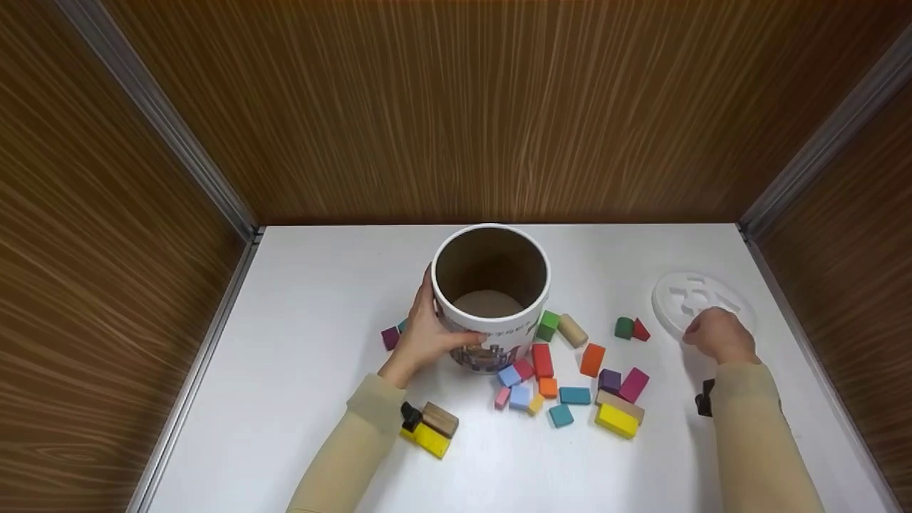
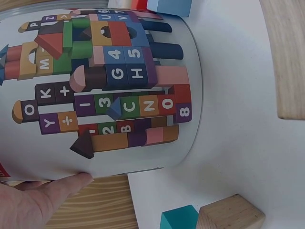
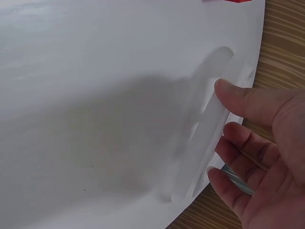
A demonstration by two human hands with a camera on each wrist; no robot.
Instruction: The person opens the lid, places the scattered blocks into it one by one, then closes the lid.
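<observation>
Left hand: the left hand (image 1: 425, 335) reaches in from 7 o'clock, fingers curled round the side of the open cardboard canister (image 1: 491, 296); the left wrist view shows its printed wall (image 2: 109, 90) against a fingertip
Right hand: the right hand (image 1: 716, 333) lies at 3 o'clock, fingers bent loosely on the near edge of the white lid (image 1: 695, 296); whether they grip it I cannot tell
Canister: upright at the white table's (image 1: 320, 285) centre
Around: coloured blocks (image 1: 563, 377) scattered between the arms at 5 o'clock; a yellow block (image 1: 427, 438) beside the left sleeve
</observation>
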